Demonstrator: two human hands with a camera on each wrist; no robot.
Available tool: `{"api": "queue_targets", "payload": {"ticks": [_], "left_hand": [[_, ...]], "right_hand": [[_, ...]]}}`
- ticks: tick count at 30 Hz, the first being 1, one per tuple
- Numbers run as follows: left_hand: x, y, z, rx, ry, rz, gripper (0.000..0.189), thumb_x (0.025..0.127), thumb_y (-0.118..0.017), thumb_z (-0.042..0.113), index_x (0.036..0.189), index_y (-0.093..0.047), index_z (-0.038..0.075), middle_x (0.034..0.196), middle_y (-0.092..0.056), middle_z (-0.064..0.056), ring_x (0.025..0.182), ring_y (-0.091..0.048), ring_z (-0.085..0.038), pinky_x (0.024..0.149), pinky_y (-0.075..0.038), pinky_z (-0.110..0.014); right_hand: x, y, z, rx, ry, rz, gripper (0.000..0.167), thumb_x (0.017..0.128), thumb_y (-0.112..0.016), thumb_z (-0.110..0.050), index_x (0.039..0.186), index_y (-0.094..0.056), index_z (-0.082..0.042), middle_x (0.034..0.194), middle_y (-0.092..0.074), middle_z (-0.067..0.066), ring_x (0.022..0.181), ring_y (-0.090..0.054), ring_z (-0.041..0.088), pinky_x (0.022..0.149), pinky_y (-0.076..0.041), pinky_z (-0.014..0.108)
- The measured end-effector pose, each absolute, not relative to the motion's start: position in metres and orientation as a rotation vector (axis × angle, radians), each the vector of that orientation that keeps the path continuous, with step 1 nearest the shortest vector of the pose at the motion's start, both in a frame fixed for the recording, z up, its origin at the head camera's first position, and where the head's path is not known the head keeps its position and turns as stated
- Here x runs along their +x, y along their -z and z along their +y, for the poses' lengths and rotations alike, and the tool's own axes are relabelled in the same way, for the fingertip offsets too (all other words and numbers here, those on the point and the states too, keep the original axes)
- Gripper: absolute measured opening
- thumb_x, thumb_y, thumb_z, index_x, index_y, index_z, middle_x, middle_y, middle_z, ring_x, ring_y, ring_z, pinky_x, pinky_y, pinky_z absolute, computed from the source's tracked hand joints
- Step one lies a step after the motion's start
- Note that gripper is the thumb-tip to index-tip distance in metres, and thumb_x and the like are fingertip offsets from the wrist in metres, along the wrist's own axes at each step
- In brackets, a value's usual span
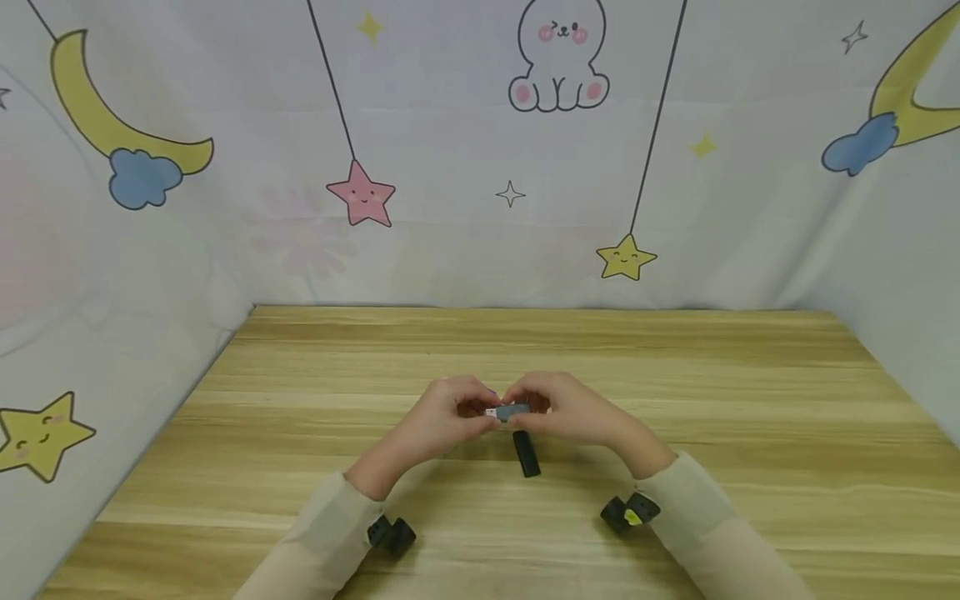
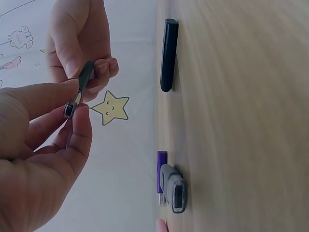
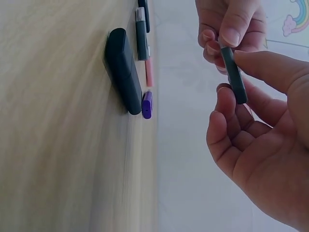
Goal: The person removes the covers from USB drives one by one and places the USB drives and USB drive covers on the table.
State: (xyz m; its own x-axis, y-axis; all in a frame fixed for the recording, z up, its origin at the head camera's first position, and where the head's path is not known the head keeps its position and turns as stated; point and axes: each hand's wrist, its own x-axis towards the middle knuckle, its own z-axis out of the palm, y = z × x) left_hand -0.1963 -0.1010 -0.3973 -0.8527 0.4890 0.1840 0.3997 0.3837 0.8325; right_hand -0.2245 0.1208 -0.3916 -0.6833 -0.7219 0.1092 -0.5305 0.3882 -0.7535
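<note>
Both hands meet over the table and hold a dark grey USB flash drive between them. My left hand pinches its metal plug end between thumb and fingers. At the other end, my right hand pinches the grey body. Just below the hands in the head view lies a black USB stick on the tabletop. The left wrist view shows a purple USB drive and a grey USB drive lying close together; the hands mostly hide these in the head view.
A pink item and another black item lie among the drives. The wood-grain table ends against a printed cloth backdrop. A small black camera sits on each wrist.
</note>
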Motion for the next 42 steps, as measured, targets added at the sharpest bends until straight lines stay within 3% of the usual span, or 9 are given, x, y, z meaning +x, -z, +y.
{"api": "queue_targets", "payload": {"ticks": [7,20,34,42], "left_hand": [[-0.1934,0.3966,-0.0997,0.823,-1.502,2.593,0.015,0.087,-0.07,0.005,0.101,-0.072,0.001,0.097,-0.067,-0.008,0.081,-0.062,-0.012,0.069,-0.053,-0.023],[-0.1928,0.3986,-0.0978,1.068,-1.465,2.7,0.014,0.083,-0.074,0.004,0.097,-0.074,0.001,0.092,-0.07,-0.006,0.077,-0.064,-0.009,0.068,-0.053,-0.021],[-0.1942,0.3997,-0.0987,1.109,-1.433,2.728,0.02,0.079,-0.078,0.005,0.098,-0.074,0.002,0.093,-0.07,-0.004,0.075,-0.063,-0.007,0.072,-0.049,-0.026],[-0.1955,0.4038,-0.1008,1.186,-1.443,2.741,0.02,0.08,-0.077,0.005,0.1,-0.074,0.0,0.094,-0.071,-0.007,0.074,-0.065,-0.007,0.066,-0.051,-0.022]], "right_hand": [[-0.2245,0.3923,0.1192,-1.041,1.261,2.344,0.024,0.096,-0.061,-0.017,0.115,-0.065,-0.003,0.104,-0.067,0.005,0.087,-0.06,0.012,0.077,-0.051,0.026],[-0.2269,0.3963,0.1195,-0.961,1.324,2.244,0.027,0.097,-0.059,-0.019,0.115,-0.067,-0.001,0.106,-0.069,0.009,0.089,-0.06,0.015,0.076,-0.053,0.027],[-0.2261,0.3971,0.1173,-0.938,1.354,2.255,0.025,0.094,-0.063,-0.017,0.112,-0.068,0.0,0.105,-0.069,0.01,0.084,-0.06,0.012,0.072,-0.052,0.026],[-0.2241,0.3969,0.1158,-0.939,1.374,2.219,0.023,0.095,-0.061,-0.015,0.111,-0.067,0.001,0.1,-0.068,0.009,0.078,-0.058,0.013,0.068,-0.052,0.025]]}}
